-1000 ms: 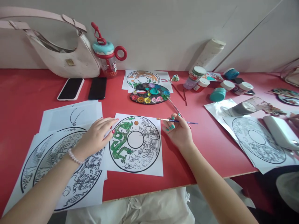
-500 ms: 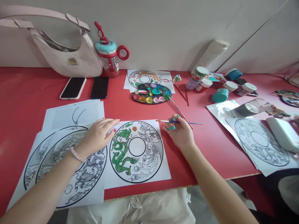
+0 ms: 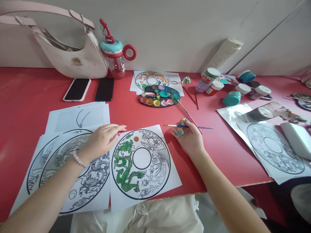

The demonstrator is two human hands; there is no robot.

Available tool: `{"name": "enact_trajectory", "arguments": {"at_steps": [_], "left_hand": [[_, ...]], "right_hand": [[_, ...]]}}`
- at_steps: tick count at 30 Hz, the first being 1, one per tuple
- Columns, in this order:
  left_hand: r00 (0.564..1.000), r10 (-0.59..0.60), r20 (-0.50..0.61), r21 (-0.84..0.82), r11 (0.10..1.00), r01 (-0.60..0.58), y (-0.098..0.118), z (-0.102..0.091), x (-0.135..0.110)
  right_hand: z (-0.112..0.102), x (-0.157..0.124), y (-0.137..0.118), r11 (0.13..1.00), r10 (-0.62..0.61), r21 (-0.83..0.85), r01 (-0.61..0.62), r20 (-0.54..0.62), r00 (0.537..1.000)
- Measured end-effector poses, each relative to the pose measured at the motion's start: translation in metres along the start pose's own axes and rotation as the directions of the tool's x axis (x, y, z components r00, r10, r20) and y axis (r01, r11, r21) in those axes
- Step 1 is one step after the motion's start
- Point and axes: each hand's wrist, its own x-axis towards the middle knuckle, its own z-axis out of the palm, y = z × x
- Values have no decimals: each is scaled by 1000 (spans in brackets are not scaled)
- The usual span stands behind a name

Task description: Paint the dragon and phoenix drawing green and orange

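A colouring sheet [image 3: 150,181] with a round design and a green-painted dragon lies at the table's near edge, its lower corner over the edge. My left hand [image 3: 100,142] rests on its upper left corner, fingers together and pinching the paper's edge. My right hand [image 3: 188,136] sits on the red table just right of the sheet, closed round a thin paintbrush [image 3: 187,126] that lies level, bristles pointing left. A dark paint palette [image 3: 159,96] with several colours lies beyond the sheet.
A stack of uncoloured sheets [image 3: 70,161] lies at left. Two phones [image 3: 77,89], a pink handbag [image 3: 70,56] and a red-teal bottle [image 3: 114,55] stand at the back. Paint jars [image 3: 232,98], loose brushes [image 3: 191,95] and more sheets [image 3: 274,149] fill the right.
My left hand has pulled the dragon sheet toward me and turned it slightly, so its lower corner now overhangs the table edge. The right hand with the brush has hardly moved.
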Motion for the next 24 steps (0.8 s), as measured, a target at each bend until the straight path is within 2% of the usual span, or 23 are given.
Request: {"name": "enact_trajectory", "arguments": {"at_steps": [4,7,10,12,14,20,24], "left_hand": [[999,40,10,-15,999,-39,2,1,1],[997,67,26,-35,997,-66,4,1,2],[997,71,24,-45,997,-70,5,2,2],[997,73,22,-47,996,-72,4,2,2],[997,74,22,-47,996,-73,4,2,3],[997,71,22,-44,997,-70,6,2,4],[997,71,22,-42,997,-70,5,3,4]], "right_hand": [[0,0,0,1000,-8,-4,8,20,1000],[1,-2,4,982,-110,-150,117,59,992],[2,-8,11,859,-170,-437,267,250,953],[5,-14,16,739,-131,-572,357,397,908],[9,-19,19,638,-85,-643,424,489,868],[18,-24,23,443,37,-744,500,572,819],[18,-23,24,385,42,-760,523,581,813]]}}
